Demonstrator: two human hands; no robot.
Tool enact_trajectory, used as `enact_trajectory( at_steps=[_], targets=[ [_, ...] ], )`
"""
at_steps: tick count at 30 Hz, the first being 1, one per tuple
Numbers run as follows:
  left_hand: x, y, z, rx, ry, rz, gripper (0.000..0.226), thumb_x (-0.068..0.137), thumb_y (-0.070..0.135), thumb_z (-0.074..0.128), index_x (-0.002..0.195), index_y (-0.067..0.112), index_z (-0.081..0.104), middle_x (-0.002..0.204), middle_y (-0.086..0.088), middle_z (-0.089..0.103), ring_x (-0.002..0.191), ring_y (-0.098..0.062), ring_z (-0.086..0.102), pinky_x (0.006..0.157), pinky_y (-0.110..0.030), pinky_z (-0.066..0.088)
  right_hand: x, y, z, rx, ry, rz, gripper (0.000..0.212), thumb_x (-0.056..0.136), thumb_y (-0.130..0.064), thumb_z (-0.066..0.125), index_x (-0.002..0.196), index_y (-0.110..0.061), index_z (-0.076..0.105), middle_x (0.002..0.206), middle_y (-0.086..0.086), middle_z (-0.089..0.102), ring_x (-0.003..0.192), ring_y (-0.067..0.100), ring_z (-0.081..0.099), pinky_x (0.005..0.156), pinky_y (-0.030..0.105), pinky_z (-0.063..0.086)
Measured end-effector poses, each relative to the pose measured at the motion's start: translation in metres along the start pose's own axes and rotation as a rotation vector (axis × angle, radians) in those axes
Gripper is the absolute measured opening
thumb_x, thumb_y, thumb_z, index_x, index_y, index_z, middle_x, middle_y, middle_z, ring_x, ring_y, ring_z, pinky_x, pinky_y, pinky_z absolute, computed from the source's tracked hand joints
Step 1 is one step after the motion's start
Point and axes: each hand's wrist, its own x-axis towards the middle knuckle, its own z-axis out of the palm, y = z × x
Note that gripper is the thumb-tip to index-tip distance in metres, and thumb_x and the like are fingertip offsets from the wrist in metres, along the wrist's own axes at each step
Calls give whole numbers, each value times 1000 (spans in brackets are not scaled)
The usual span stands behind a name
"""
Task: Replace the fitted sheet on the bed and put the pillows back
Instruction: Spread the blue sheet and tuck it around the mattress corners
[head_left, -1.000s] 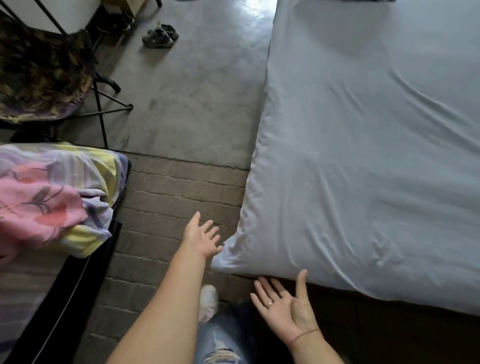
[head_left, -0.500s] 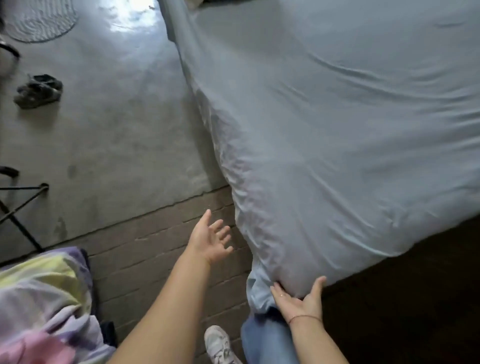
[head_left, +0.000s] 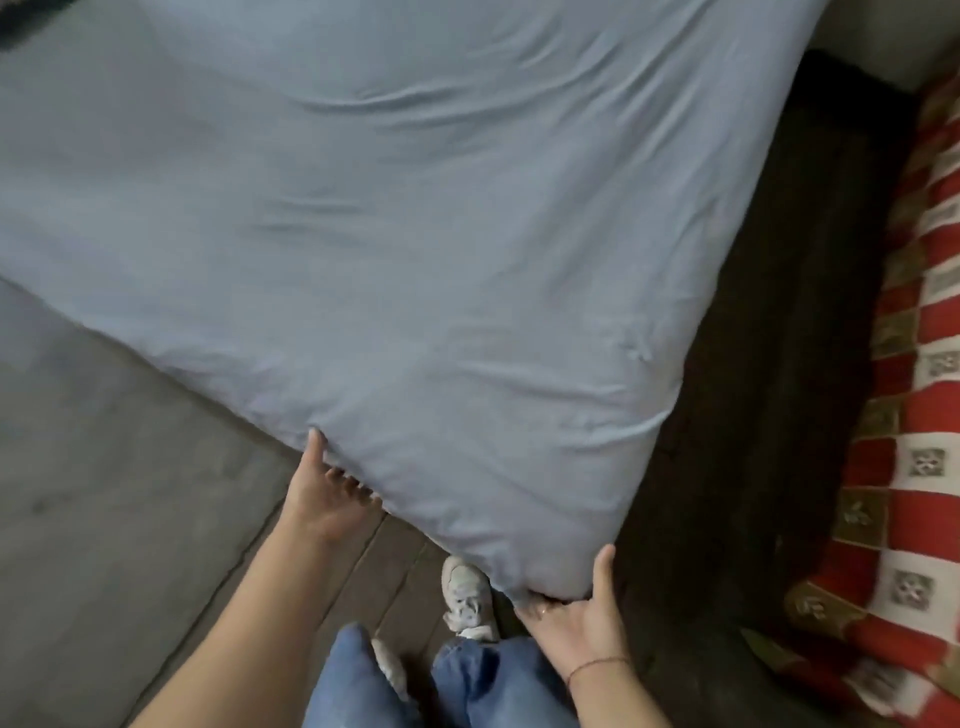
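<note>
Step in hand: seating the sheet (head_left: 415, 260) over the near corner of the bed (head_left: 571, 182). Pillows not in view, so that part is judged not yet begun.

Right hand (head_left: 576, 623), nearest, palm up at the corner tip. Its fingers curl under the cloth and its thumb stands up the side face, so it grips the sheet there.

Left hand (head_left: 324, 493) is along the left edge. Its fingers (head_left: 358, 491) are fairly straight, tips touching the underside of the hem, thumb laid on the side. Not a clasp, as far as shows.

Shoe (head_left: 466, 592) between the hands, on the floor (head_left: 104, 519).

Beyond, the sheet covers the whole top, with loose creases running across. Checked blanket (head_left: 924, 467) at right, apart from the bed.

Next move likely calls for pulling the hem down and under the corner, then smoothing outward.
</note>
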Motion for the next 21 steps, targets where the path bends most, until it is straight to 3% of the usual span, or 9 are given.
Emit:
enact_trajectory(
  at_steps=[2,3,6,9,11,13,15,17,21],
  targets=[
    [0,2,9,1,20,-26,63,81,69,54,103,11,59,101,-7,62,94,-28,58,98,-49,42,-1,5,3,47,40,-18,86,54,-65,74,123,-16,59,137,17,53,126,43,45,104,55,35],
    [-1,3,11,-10,12,-38,65,80,70,54,108,10,59,107,-8,63,99,-30,59,102,-50,41,0,7,4,67,49,-38,83,56,-65,72,121,-16,59,137,16,52,126,43,45,104,56,34],
    [-2,11,8,10,-130,-84,88,62,71,69,125,12,56,123,-11,63,113,-30,58,94,-50,45,-3,18,13,149,-3,-119,120,22,-55,94,129,-16,55,135,18,53,121,45,49,97,62,41],
    [-6,23,4,66,-272,-133,118,39,69,85,139,17,49,134,-11,59,126,-31,53,93,-48,46,-10,25,25,229,-107,-257,114,16,-53,95,119,-17,61,131,19,57,118,46,50,97,66,40],
    [-8,30,6,57,-321,-152,119,38,65,87,139,16,48,134,-13,59,125,-31,54,96,-51,45,-14,24,33,278,-158,-326,98,26,-53,95,114,-21,66,131,18,57,121,47,48,102,70,31],
    [-10,36,11,69,-352,-143,115,42,65,85,140,17,47,135,-11,59,125,-30,55,97,-53,47,-15,23,44,347,-207,-438,65,52,-54,86,109,-25,73,132,14,59,122,46,51,102,70,32],
    [-11,43,21,92,-401,-114,114,45,65,83,143,20,45,138,-8,57,126,-28,54,95,-54,50,-14,18,57,435,-247,-555,39,86,-53,58,109,-27,74,131,8,62,118,40,57,96,63,42],
    [-11,51,33,62,-440,-97,114,45,60,86,143,20,45,139,-7,56,128,-28,53,93,-54,51,-10,5,71,452,-294,-630,45,97,-51,39,122,-26,67,134,7,60,121,34,57,96,58,45],
    [-15,65,61,24,-538,-83,114,45,53,90,143,18,43,140,-13,54,131,-36,48,98,-64,40,-23,-26,113,386,-406,-663,45,93,-47,46,130,-25,57,133,11,60,123,36,54,102,57,42]
  ],
)
